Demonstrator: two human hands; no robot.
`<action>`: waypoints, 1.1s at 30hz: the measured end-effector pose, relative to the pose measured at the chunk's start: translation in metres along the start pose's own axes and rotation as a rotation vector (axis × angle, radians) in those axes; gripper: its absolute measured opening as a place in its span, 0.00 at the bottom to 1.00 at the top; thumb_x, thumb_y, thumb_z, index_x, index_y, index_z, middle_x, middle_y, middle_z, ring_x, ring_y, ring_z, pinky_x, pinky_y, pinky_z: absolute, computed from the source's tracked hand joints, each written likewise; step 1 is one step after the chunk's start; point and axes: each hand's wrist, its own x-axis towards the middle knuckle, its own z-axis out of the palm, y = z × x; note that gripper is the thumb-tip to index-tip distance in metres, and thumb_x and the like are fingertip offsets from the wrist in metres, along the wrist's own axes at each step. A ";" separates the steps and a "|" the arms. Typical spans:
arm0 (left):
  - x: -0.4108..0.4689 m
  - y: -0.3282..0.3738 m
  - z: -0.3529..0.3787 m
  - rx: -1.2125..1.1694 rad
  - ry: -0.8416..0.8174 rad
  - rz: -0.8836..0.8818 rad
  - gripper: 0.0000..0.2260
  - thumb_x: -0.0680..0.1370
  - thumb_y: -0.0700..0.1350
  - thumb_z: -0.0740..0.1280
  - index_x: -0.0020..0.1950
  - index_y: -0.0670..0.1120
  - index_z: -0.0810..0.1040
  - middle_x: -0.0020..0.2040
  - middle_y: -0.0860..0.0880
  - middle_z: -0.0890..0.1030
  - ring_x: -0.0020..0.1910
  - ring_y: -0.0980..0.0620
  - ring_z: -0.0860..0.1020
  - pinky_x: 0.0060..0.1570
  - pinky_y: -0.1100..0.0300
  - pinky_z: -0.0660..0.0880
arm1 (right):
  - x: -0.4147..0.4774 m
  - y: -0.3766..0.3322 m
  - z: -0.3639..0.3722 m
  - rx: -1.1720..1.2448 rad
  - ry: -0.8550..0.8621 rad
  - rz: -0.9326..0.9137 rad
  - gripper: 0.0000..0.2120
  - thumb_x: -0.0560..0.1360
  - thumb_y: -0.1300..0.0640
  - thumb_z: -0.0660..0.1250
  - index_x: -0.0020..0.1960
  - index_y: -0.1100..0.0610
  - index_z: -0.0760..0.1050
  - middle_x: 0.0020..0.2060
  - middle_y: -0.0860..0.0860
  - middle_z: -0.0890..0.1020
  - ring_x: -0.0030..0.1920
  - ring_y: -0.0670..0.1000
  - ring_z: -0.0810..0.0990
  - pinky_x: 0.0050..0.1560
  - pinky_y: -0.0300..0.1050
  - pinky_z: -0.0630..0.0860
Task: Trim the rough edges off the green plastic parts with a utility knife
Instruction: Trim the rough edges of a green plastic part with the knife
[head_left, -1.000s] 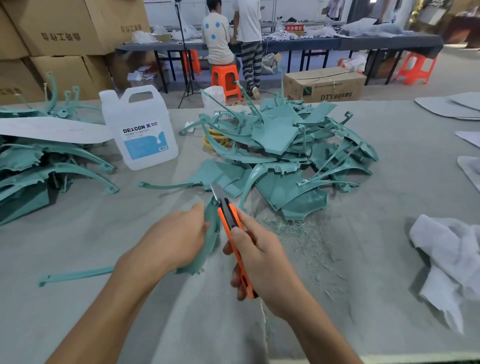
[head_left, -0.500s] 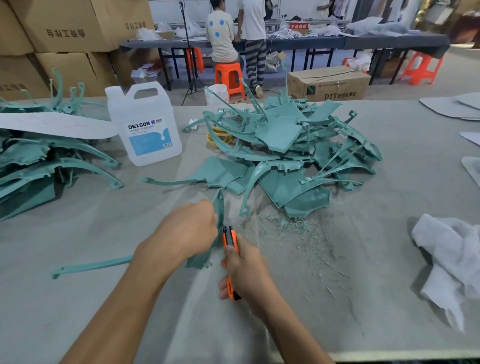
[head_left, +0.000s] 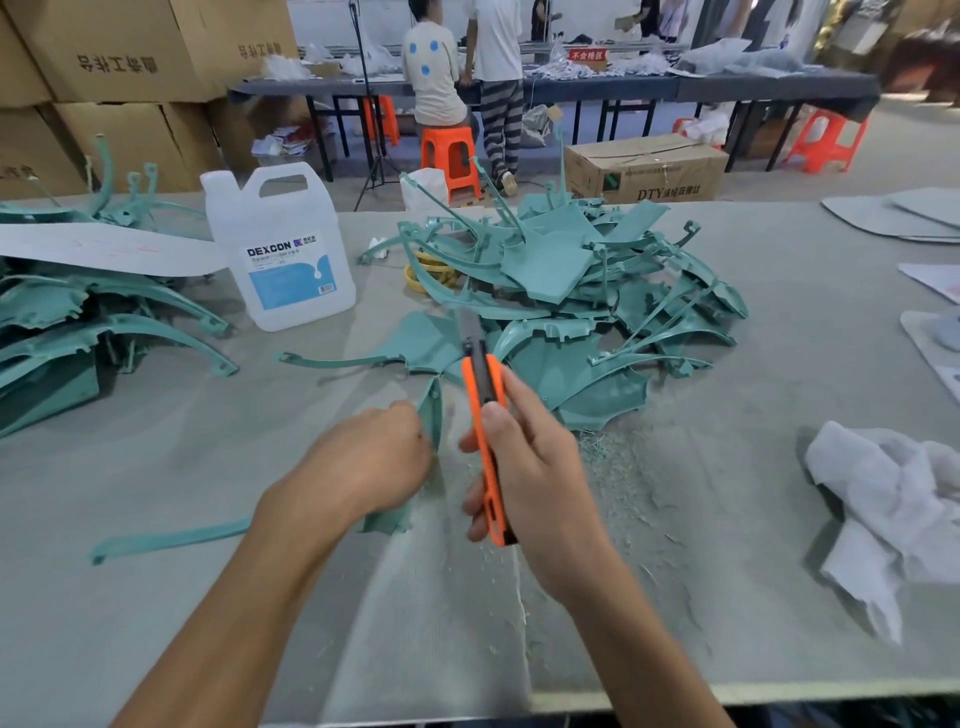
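My left hand (head_left: 371, 462) grips a green plastic part (head_left: 432, 410) near the table's middle; the part's long thin arm (head_left: 171, 540) trails left over the table. My right hand (head_left: 530, 467) holds an orange utility knife (head_left: 485, 415) upright, its grey blade pointing away just right of the part's raised edge. A heap of green plastic parts (head_left: 571, 291) lies beyond both hands. Another pile of green parts (head_left: 67, 322) sits at the far left. Fine green shavings (head_left: 618, 467) are scattered right of my right hand.
A white DEXCON jug (head_left: 283, 249) stands behind my left hand. A crumpled white cloth (head_left: 893, 499) lies at the right. Grey sheets (head_left: 904, 213) rest at the far right. Cardboard boxes (head_left: 124, 62) stack at the back left. People stand at a far table.
My right hand has pushed the knife forward and up along the part's edge, so the blade now sticks out beyond it. My left hand still grips the part.
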 end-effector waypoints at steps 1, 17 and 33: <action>-0.001 -0.004 -0.001 -0.027 0.003 0.001 0.08 0.81 0.47 0.56 0.45 0.46 0.68 0.54 0.39 0.79 0.49 0.39 0.77 0.44 0.52 0.72 | 0.000 0.001 -0.006 -0.006 0.041 0.014 0.19 0.85 0.53 0.58 0.71 0.34 0.70 0.42 0.51 0.81 0.28 0.52 0.78 0.25 0.46 0.77; -0.004 -0.052 -0.010 -0.774 -0.053 0.158 0.14 0.78 0.56 0.70 0.61 0.52 0.77 0.43 0.49 0.85 0.38 0.49 0.82 0.41 0.50 0.78 | -0.002 0.029 -0.033 0.194 0.169 0.262 0.13 0.76 0.58 0.74 0.55 0.57 0.72 0.39 0.54 0.82 0.31 0.52 0.80 0.24 0.42 0.72; -0.028 -0.017 0.066 0.261 0.180 0.351 0.36 0.75 0.73 0.56 0.80 0.62 0.55 0.80 0.58 0.60 0.78 0.52 0.58 0.74 0.47 0.54 | 0.006 0.058 -0.054 0.168 0.260 0.418 0.13 0.78 0.60 0.72 0.53 0.60 0.68 0.31 0.52 0.81 0.28 0.51 0.78 0.24 0.41 0.74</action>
